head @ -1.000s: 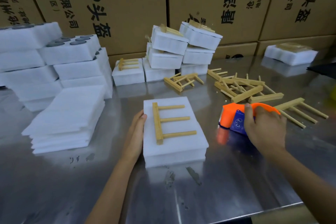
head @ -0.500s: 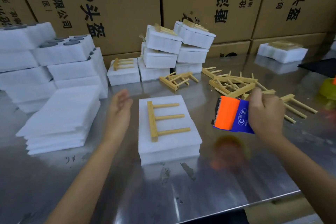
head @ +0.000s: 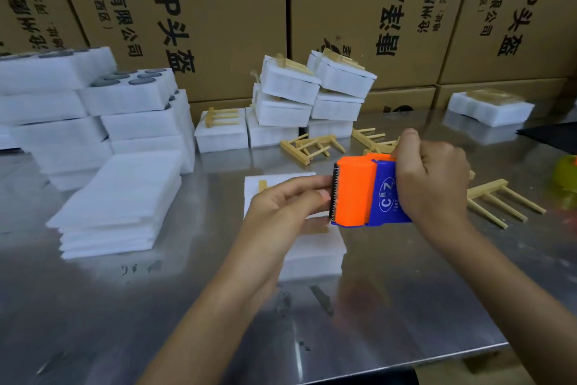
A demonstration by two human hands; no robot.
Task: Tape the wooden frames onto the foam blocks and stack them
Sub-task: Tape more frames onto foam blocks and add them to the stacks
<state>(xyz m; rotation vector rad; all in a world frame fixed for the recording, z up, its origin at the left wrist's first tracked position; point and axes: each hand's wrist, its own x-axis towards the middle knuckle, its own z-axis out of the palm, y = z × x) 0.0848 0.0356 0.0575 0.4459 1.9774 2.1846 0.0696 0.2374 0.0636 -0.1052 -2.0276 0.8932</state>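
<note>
Both hands meet at the tape dispenser point(head: 365, 194): the right hand point(head: 434, 178) grips its body; the left hand point(head: 287, 206) pinches at its toothed edge, apparently starting a strip; directly below lies a foam block point(head: 315, 255) with a wooden frame point(head: 263, 186) untaped on top; behind, about 6 finished blocks point(head: 290, 84) sit stacked; several loose frames point(head: 502, 200) and plain foam point(head: 118, 200) wait on the table point(head: 406, 306), so much remains.

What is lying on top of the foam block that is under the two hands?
On the foam block lies a wooden frame; only its far end shows. The left hand and the tape dispenser, held by the right hand, cover the rest.
</note>
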